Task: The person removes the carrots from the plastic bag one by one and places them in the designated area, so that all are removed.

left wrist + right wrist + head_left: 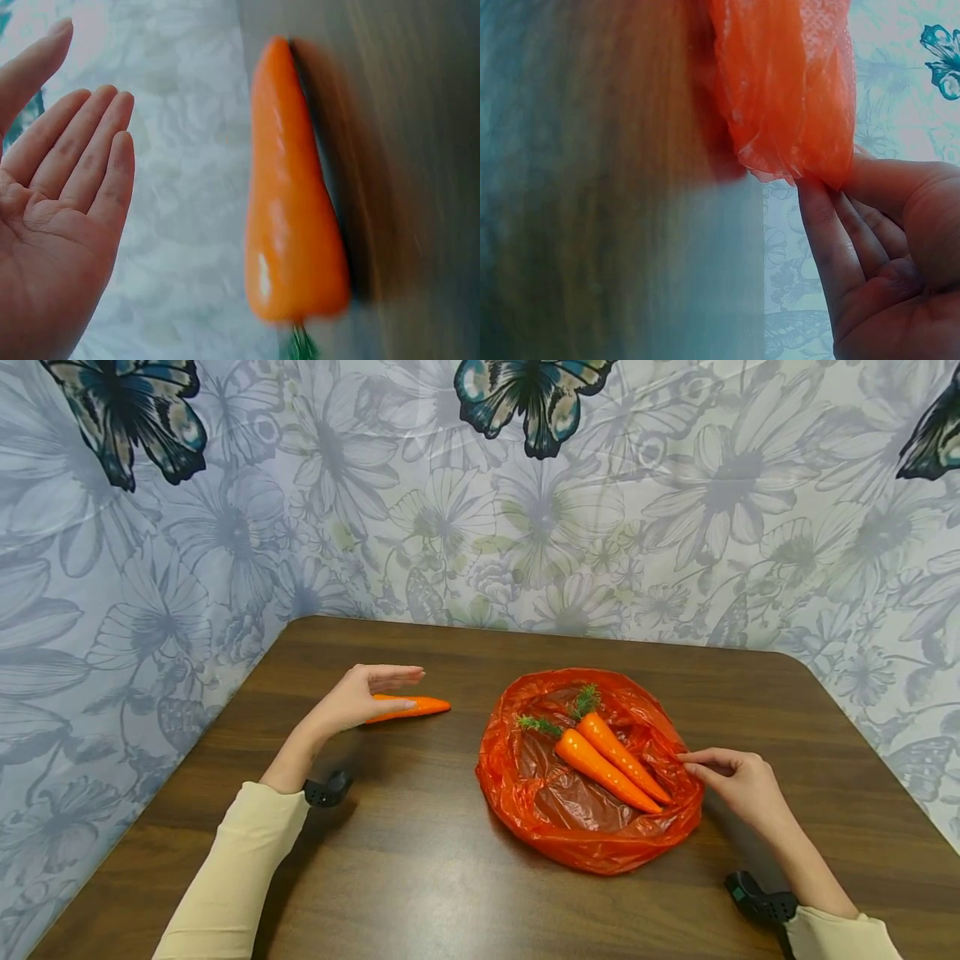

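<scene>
An orange carrot (423,706) lies on the table left of the bag, its tip toward the right. My left hand (352,700) is beside and over it, fingers straight and thumb apart; the left wrist view shows a gap between this hand (64,210) and the whole carrot (292,202) with its bit of green stem. Two more carrots with green tops, a nearer carrot (603,772) and a farther carrot (624,758), lie side by side in the red plastic bag (498,756), whose rim is rolled open. My right hand (742,781) pinches the bag's right edge between thumb and fingers.
The brown wooden table (405,877) has rounded far corners. Behind it hangs a flowered wall covering (450,552) with butterfly figures (536,397). A dark wrist device (327,789) sits on the left wrist, and another device (761,902) on the right.
</scene>
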Motion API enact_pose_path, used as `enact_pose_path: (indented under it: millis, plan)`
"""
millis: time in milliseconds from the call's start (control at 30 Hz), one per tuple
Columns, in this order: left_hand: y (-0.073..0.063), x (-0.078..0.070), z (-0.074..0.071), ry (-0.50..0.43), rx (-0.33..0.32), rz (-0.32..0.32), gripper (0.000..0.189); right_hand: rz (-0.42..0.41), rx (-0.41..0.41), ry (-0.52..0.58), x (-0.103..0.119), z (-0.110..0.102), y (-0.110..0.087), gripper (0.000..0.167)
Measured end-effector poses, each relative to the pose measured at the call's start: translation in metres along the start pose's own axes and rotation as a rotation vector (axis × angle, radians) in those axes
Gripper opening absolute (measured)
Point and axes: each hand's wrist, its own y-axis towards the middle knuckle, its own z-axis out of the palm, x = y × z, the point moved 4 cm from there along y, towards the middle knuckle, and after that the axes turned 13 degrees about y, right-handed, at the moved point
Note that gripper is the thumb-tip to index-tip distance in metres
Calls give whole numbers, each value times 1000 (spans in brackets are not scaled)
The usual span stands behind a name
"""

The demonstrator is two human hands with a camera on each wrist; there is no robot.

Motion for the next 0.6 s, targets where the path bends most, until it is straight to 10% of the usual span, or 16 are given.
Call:
enact_pose_path:
  millis: [600]
  plan:
    - [58, -63, 81, -66, 134, 212, 50, 2, -4, 6, -2, 0, 0, 17]
